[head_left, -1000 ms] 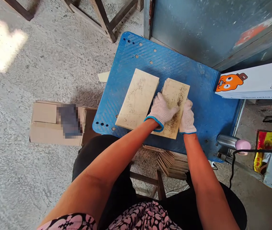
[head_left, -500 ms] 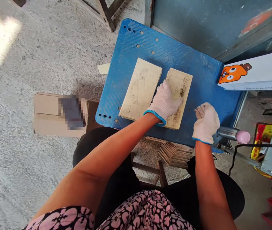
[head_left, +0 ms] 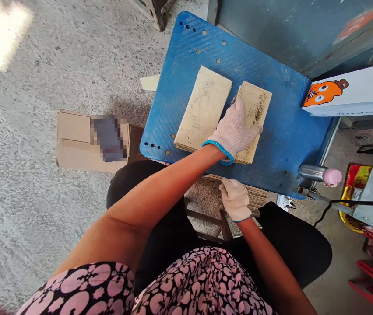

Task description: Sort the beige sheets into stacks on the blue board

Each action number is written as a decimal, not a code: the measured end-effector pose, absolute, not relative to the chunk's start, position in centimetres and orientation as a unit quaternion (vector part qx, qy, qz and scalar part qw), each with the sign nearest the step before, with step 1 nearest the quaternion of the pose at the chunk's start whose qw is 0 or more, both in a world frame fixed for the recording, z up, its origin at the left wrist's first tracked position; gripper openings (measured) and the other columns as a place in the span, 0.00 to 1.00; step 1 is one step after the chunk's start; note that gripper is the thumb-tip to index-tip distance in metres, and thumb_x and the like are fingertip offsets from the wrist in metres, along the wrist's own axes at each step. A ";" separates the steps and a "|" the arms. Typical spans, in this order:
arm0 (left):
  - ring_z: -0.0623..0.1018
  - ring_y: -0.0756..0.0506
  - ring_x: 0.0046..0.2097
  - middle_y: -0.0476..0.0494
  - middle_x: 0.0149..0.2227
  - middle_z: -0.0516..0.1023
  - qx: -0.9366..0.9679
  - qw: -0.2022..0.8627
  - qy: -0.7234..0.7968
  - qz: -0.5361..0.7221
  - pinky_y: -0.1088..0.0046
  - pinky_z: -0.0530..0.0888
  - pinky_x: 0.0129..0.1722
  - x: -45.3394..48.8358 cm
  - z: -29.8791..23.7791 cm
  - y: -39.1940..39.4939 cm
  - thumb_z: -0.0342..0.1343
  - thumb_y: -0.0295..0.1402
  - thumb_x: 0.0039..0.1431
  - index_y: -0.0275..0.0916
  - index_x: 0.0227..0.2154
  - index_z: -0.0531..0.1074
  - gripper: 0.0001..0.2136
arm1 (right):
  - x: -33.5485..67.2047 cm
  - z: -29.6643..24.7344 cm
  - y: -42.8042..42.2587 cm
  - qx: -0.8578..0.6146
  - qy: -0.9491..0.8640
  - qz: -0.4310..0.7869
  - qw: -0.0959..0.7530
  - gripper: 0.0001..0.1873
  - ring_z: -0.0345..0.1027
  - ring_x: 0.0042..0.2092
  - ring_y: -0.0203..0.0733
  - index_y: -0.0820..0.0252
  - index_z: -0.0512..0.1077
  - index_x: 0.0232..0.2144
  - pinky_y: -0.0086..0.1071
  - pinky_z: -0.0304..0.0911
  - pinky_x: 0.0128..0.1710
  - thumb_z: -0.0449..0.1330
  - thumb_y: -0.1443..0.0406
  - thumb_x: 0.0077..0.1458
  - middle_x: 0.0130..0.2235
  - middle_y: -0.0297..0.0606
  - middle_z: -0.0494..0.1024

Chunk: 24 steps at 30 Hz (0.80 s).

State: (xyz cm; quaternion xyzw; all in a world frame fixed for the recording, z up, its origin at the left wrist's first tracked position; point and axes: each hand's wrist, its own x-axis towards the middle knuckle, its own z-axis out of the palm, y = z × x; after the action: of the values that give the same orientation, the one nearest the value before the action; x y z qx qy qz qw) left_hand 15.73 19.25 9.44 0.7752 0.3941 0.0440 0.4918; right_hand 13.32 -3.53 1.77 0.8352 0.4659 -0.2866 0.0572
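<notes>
Two stacks of thin pale boards lie side by side on a blue plastic table. My left hand, in a white knit glove with a blue cuff, lies across the right stack, fingertips at its left edge and thumb at its right edge. Dark specks are scattered over its top board. The left stack is just beside that hand. Below the table's near edge, my gloved right hand has curled fingers beside more stacked boards. What it holds, if anything, is hidden.
The blue table carries a steel bottle with a pink cap at its right. A white printed box stands at the right back. A cardboard box sits on the floor left; a red stool is lower right.
My right hand has moved left and down from over the table's right side to the boards below its near edge. My left hand stays on the right stack. The view has shifted slightly.
</notes>
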 end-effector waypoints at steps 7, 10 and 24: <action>0.68 0.32 0.67 0.27 0.67 0.65 0.770 0.499 0.396 0.047 0.59 0.68 0.65 14.9 10.1 19.2 0.61 0.40 0.60 0.31 0.69 0.53 0.39 | 12.5 1.0 -3.3 0.787 0.512 -0.293 0.181 0.20 0.70 0.48 0.49 0.61 0.66 0.60 0.38 0.62 0.44 0.52 0.63 0.69 0.52 0.50 0.75; 0.67 0.33 0.68 0.29 0.66 0.66 0.769 0.507 0.386 0.054 0.61 0.67 0.66 14.9 10.3 19.1 0.61 0.40 0.60 0.33 0.67 0.56 0.36 | 12.3 0.5 -3.8 0.786 0.519 -0.285 0.177 0.22 0.69 0.49 0.50 0.62 0.64 0.62 0.39 0.63 0.46 0.50 0.63 0.69 0.54 0.51 0.73; 0.70 0.33 0.65 0.29 0.67 0.65 0.783 0.496 0.375 0.018 0.58 0.69 0.64 14.8 10.7 18.4 0.60 0.40 0.61 0.33 0.63 0.62 0.31 | 12.2 0.6 -3.8 0.776 0.537 -0.283 0.171 0.12 0.70 0.45 0.49 0.57 0.74 0.46 0.39 0.62 0.45 0.51 0.65 0.68 0.42 0.44 0.77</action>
State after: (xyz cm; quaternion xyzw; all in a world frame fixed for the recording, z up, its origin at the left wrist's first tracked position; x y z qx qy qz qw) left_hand 14.78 18.39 10.72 0.7827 0.3753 0.0176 0.4962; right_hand 12.23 -3.82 0.59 0.7764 0.5367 -0.2827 0.1708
